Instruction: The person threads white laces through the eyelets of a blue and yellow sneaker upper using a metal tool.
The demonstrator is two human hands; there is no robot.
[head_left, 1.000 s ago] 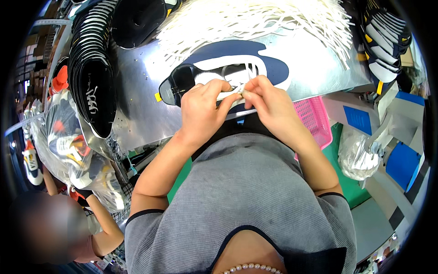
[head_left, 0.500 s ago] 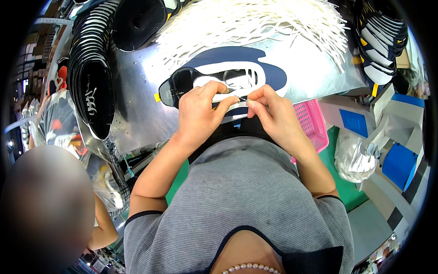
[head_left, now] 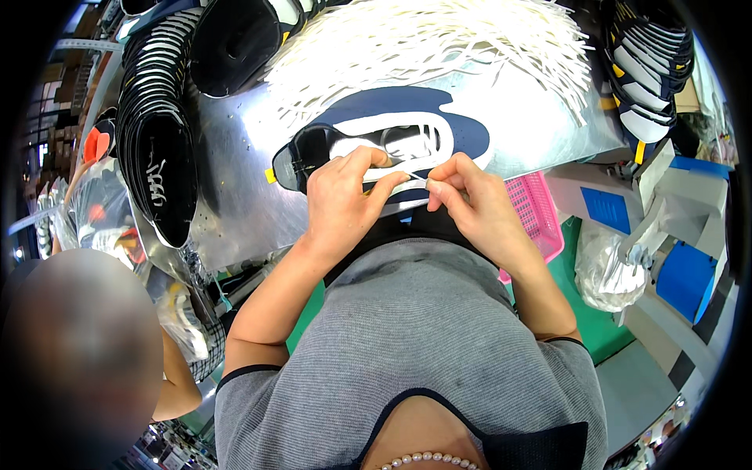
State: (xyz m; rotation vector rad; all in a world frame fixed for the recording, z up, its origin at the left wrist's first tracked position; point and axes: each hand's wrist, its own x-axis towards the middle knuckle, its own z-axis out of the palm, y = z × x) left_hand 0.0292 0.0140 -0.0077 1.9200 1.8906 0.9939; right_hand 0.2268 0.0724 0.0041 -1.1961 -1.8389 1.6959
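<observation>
Navy shoe upper (head_left: 395, 119) is white-trimmed; its end tab (head_left: 270, 176) is yellow.

Hands (head_left: 342, 193) (head_left: 475, 197) close together, fingertips (head_left: 432, 185) seemingly pinched

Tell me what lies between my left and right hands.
In the head view, a thin white strand spans from near the left hand's thumb to the right hand's fingertips, with the shoe upper behind.
</observation>
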